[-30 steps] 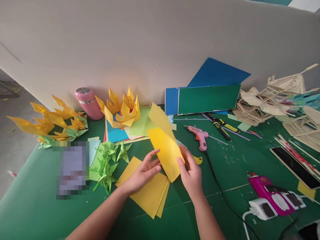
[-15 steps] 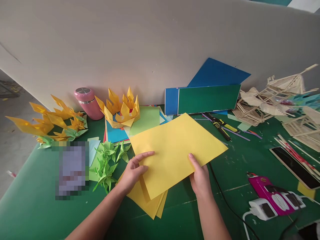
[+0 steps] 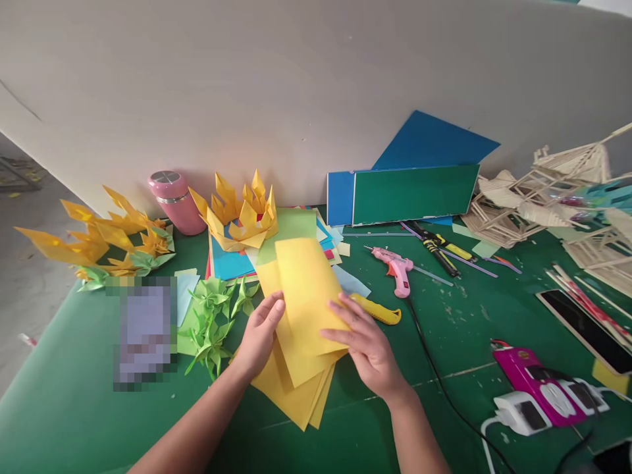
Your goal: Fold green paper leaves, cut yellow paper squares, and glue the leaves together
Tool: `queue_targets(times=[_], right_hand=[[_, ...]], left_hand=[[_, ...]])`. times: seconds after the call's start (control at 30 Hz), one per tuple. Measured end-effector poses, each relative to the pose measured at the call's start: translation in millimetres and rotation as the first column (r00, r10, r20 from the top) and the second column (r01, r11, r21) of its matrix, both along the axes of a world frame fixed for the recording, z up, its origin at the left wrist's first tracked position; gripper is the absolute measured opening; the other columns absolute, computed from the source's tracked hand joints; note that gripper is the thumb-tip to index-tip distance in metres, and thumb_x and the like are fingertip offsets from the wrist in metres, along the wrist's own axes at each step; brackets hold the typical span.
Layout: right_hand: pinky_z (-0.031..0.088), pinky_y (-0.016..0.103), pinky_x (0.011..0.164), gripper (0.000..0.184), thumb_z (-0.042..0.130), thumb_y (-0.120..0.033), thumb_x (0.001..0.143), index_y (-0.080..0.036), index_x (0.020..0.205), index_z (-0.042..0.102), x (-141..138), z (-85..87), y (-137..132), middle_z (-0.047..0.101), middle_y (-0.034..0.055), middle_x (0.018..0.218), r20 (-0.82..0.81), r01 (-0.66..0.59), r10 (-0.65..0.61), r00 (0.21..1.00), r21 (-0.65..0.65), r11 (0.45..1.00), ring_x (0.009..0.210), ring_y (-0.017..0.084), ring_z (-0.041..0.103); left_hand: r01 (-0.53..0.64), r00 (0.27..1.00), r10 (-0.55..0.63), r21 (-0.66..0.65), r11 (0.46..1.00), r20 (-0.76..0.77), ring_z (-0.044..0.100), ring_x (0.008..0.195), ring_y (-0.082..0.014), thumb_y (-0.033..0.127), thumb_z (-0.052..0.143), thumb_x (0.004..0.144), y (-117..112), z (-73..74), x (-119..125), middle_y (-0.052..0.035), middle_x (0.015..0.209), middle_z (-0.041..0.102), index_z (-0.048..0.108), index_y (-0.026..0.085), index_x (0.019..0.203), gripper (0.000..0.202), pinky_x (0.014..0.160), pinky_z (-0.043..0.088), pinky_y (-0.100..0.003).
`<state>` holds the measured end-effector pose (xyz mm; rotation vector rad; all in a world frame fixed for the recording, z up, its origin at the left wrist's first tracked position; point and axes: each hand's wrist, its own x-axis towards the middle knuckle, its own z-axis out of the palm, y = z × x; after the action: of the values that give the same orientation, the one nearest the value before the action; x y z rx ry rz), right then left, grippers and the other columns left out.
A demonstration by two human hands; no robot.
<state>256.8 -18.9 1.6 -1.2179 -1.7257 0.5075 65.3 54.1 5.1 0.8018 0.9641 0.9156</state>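
A yellow paper sheet (image 3: 303, 296) lies folded over on a stack of yellow sheets (image 3: 296, 395) on the green table (image 3: 74, 408). My left hand (image 3: 261, 332) holds the sheet's left edge, thumb on top and fingers curled under. My right hand (image 3: 368, 342) lies flat with fingers stretched out, pressing the folded flap down at its right edge. A yellow-handled knife (image 3: 378, 309) lies just beyond my right hand.
Green paper flowers (image 3: 212, 316) lie left of the stack. A yellow paper crown (image 3: 237, 214), pink flask (image 3: 175, 201), yellow flowers (image 3: 99, 237), coloured sheets and blue and green boards (image 3: 409, 191) line the back. Pink glue gun (image 3: 395, 266), its black cord, power strip (image 3: 538, 395) and stick models (image 3: 553, 191) at right.
The sheet, held up curled a second ago and then spread wide over the stack, is now folded in half. My right hand has moved on top of the flap.
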Motion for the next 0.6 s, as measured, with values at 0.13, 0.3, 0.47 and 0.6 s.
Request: queue_targets(times=[0.13,0.3,0.47,0.6], right_hand=[[0.029,0.055,0.110,0.046,0.049,-0.013,0.081,-0.039,0.115,0.065,-5.5,9.4,-5.0,0.052,-0.0064,0.138,-0.019,-0.150,0.149,0.989,-0.079,0.985,0.136,0.025,0.037],[0.033,0.050,0.109,0.046,0.055,-0.047,0.084,-0.032,0.128,0.056,-0.4,7.1,-7.2,0.039,0.0007,0.148,-0.549,-0.124,-0.051,0.834,-0.277,0.953,0.138,0.028,0.033],[0.049,0.048,0.094,0.061,0.064,-0.059,0.074,-0.029,0.126,0.054,0.2,-0.2,-0.9,0.057,0.0080,0.133,-0.767,-0.189,-0.317,0.558,-0.489,0.851,0.121,0.030,0.055],[0.053,0.047,0.085,0.061,0.076,-0.051,0.064,-0.024,0.116,0.059,-7.5,2.1,-0.9,0.067,0.0094,0.118,-0.774,-0.322,-0.326,0.544,-0.551,0.770,0.105,0.032,0.064]], left_hand=[[-0.006,0.999,0.007,-0.030,1.000,0.038,0.066,0.103,-0.0303,0.045,0.073,0.071,0.5,5.1,2.3,-0.0102,0.113,0.070,0.060,0.020,0.115,0.052,0.087,0.053,-0.041],[0.022,0.998,-0.022,-0.003,1.000,0.053,0.066,0.102,-0.0297,0.043,0.073,0.070,0.4,5.2,2.1,-0.0090,0.112,0.071,0.062,0.020,0.109,0.046,0.085,0.054,-0.041],[0.174,0.981,-0.173,-0.002,0.985,0.083,0.066,0.101,-0.0293,0.042,0.074,0.068,-4.3,2.9,1.6,-0.0080,0.112,0.071,0.063,0.021,0.103,0.042,0.084,0.054,-0.041],[0.255,0.967,-0.255,-0.007,0.967,0.028,0.065,0.101,-0.0287,0.044,0.070,0.071,-8.6,2.1,1.2,-0.0073,0.116,0.068,0.058,0.024,0.106,0.042,0.083,0.054,-0.040]])
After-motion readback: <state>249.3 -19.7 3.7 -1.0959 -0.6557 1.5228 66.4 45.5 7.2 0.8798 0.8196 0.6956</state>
